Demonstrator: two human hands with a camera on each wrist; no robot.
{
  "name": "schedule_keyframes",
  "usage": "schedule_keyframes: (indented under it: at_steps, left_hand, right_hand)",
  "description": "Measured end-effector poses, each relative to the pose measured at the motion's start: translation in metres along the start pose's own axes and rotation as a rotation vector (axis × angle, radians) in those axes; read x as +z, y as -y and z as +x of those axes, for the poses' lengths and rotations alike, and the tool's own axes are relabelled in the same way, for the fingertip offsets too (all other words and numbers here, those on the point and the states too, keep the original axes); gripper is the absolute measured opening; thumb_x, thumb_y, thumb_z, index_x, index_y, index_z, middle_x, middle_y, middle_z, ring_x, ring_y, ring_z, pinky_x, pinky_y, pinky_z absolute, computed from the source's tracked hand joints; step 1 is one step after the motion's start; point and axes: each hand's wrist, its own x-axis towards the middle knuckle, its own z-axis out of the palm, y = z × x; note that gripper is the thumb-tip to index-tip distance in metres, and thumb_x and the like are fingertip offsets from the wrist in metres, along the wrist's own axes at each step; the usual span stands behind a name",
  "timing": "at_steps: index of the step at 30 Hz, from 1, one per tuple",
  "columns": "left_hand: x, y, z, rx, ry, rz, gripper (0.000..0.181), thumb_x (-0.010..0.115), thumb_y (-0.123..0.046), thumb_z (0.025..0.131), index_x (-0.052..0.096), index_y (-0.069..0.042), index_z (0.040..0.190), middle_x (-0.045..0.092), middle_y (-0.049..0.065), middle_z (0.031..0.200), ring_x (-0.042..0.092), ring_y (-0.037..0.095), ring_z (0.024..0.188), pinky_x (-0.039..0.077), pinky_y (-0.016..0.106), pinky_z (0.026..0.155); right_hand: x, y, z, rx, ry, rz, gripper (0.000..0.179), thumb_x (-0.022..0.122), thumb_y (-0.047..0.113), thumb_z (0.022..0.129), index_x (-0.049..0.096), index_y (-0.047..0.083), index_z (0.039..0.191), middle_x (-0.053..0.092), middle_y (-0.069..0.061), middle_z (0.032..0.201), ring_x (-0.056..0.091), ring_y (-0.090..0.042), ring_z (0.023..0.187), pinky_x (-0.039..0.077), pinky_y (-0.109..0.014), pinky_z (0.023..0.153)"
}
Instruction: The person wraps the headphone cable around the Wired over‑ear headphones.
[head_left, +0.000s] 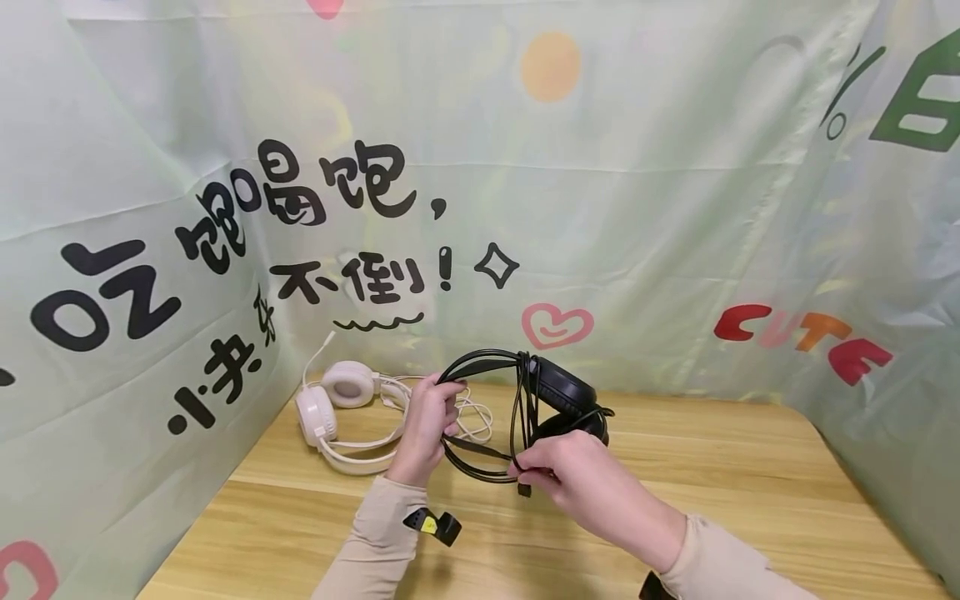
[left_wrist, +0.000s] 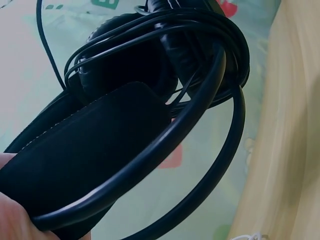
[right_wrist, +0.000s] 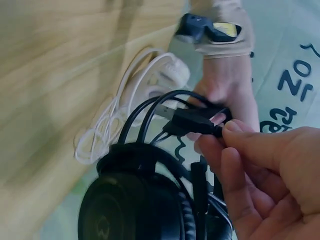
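Note:
A pair of black headphones [head_left: 562, 387] is held up over the table, tilted with the ear cups to the right. My left hand [head_left: 427, 425] grips its headband at the left end. Black cable is wound in several turns around the ear cup end, and the loops of cable [left_wrist: 205, 20] show close up in the left wrist view. With thumb and forefinger my right hand [head_left: 581, 475] pinches the cable just behind its USB plug [right_wrist: 190, 121], in front of the headband. The plug's metal tip is bare in the right wrist view.
White headphones [head_left: 318, 414] lie on the wooden table [head_left: 712, 500] behind and left of my left hand. Their thin white cable [head_left: 480, 421] is coiled beside them. Printed cloth [head_left: 637, 233] hangs behind the table and along both sides.

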Motion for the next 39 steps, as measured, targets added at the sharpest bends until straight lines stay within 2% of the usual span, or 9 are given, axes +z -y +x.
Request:
schedule_keyframes:
  at_steps: [6,15,19,22,23,28,35,39]
  left_hand:
    - [0.0037,-0.0016,-0.002,-0.007,0.012,-0.01,0.013,0.056,-0.003,0.096,0.053,-0.01,0.086,0.029,-0.011,0.056,0.023,0.002,0.044,0.025,0.017,0.044]
    - [0.0059,-0.0039,-0.0042,-0.003,0.011,-0.008,0.014,0.056,-0.004,0.096,0.052,-0.011,0.085,0.028,-0.01,0.057,0.022,0.002,0.044,0.025,0.016,0.043]
    - [0.0059,-0.0043,-0.0049,-0.004,0.017,-0.011,0.015,0.056,-0.004,0.096,0.051,-0.011,0.084,0.029,-0.01,0.057,0.023,0.002,0.045,0.026,0.016,0.043]
    - [0.0058,-0.0042,-0.0052,-0.007,0.02,-0.015,0.016,0.057,-0.004,0.096,0.051,-0.011,0.083,0.029,-0.01,0.057,0.023,0.002,0.045,0.026,0.016,0.043]
    - [0.0057,-0.0043,-0.0053,-0.006,0.022,-0.016,0.016,0.057,-0.004,0.096,0.051,-0.011,0.083,0.029,-0.01,0.057,0.023,0.002,0.045,0.026,0.016,0.043]
    - [0.0059,-0.0039,-0.0057,-0.003,0.034,-0.01,0.016,0.057,-0.003,0.096,0.051,-0.011,0.083,0.029,-0.01,0.057,0.024,0.002,0.045,0.026,0.016,0.043]
    - [0.0069,-0.0027,-0.0054,0.001,0.036,0.0,0.016,0.057,-0.003,0.096,0.05,-0.01,0.083,0.029,-0.009,0.058,0.023,0.003,0.045,0.025,0.016,0.043]
    - [0.0087,-0.0021,-0.0064,0.003,0.044,0.012,0.016,0.059,-0.004,0.095,0.052,-0.011,0.082,0.029,-0.01,0.057,0.023,0.003,0.046,0.025,0.017,0.043]
  right_hand:
    - [0.0038,-0.0003,0.004,-0.079,-0.07,-0.183,0.022,0.086,0.009,0.089,0.074,0.026,0.082,0.077,0.017,0.084,0.067,0.007,0.078,0.055,-0.018,0.065]
    - [0.0055,-0.0007,0.0074,-0.08,-0.074,-0.26,0.027,0.087,0.011,0.088,0.07,0.028,0.075,0.077,0.018,0.08,0.065,0.007,0.07,0.048,-0.015,0.057]
    - [0.006,-0.0008,0.0087,-0.058,-0.049,-0.285,0.04,0.085,0.012,0.09,0.055,0.026,0.067,0.057,0.018,0.064,0.049,0.006,0.061,0.038,-0.015,0.052]
    - [0.0063,-0.0002,0.0094,-0.035,-0.022,-0.312,0.048,0.084,0.01,0.091,0.046,0.024,0.066,0.041,0.016,0.06,0.04,0.003,0.059,0.032,-0.016,0.051]
    - [0.0065,0.0001,0.0094,-0.031,-0.02,-0.321,0.049,0.084,0.009,0.09,0.045,0.025,0.065,0.04,0.017,0.06,0.04,0.003,0.059,0.031,-0.017,0.05]
    - [0.0071,0.0008,0.0096,-0.017,-0.02,-0.358,0.049,0.084,0.006,0.087,0.046,0.025,0.063,0.039,0.015,0.059,0.041,0.001,0.057,0.029,-0.019,0.046]
    - [0.0055,-0.0023,0.0097,0.016,-0.014,-0.348,0.027,0.087,0.025,0.088,0.066,0.032,0.071,0.05,0.019,0.059,0.045,0.001,0.055,0.03,-0.021,0.044]
    - [0.0059,-0.0039,0.0102,0.026,0.02,-0.327,0.026,0.085,0.024,0.089,0.066,0.031,0.072,0.048,0.019,0.058,0.042,0.003,0.053,0.029,-0.02,0.044]
